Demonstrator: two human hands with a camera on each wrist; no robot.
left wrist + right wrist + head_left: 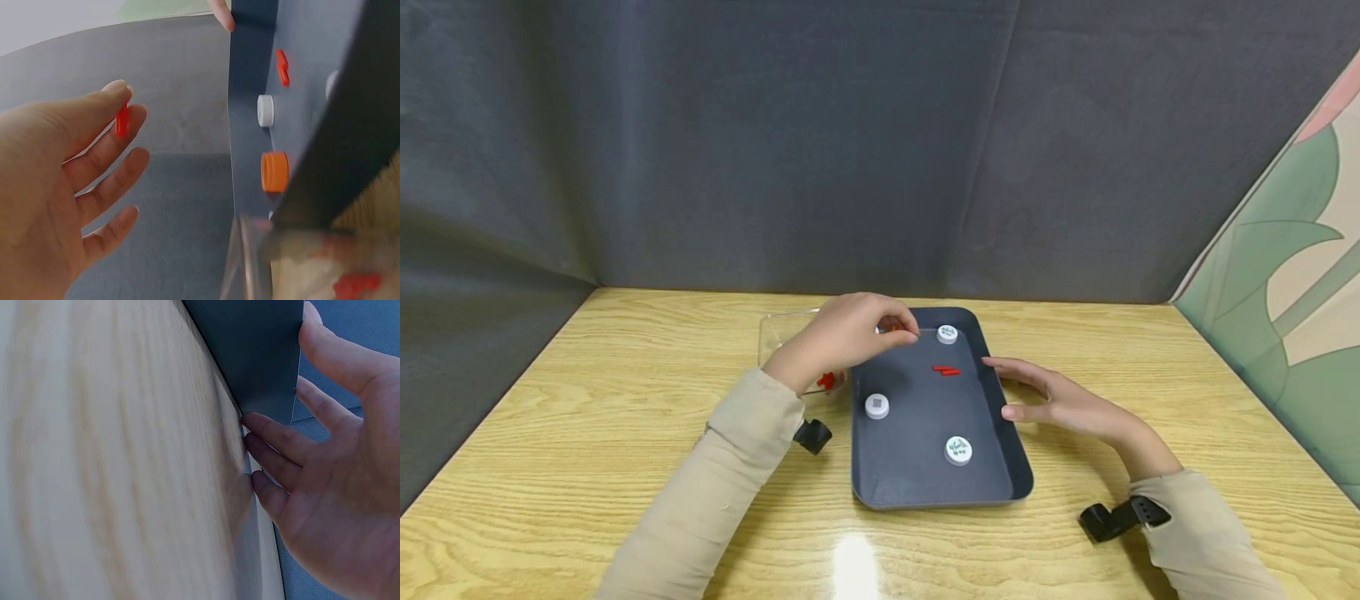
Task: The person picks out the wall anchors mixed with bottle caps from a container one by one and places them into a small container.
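My left hand [842, 333] is over the far left part of a dark grey tray [917, 442]. Between thumb and index finger it pinches a small red stick-like piece [122, 122]; its other fingers are spread. Two similar red pieces [946, 370] lie on the tray floor. White round caps [958, 450] sit around them, some with green print. In the left wrist view an orange cap [275, 171] stands near the tray's far end. My right hand [1063, 404] touches the tray's right wall with its fingertips, thumb at the rim.
A clear box [766, 342] holding red pieces [826, 381] stands left of the tray, partly behind my left forearm. The wooden table [550, 433] ends at a dark cloth backdrop [790, 150]. A patterned panel [1292, 275] stands at the right.
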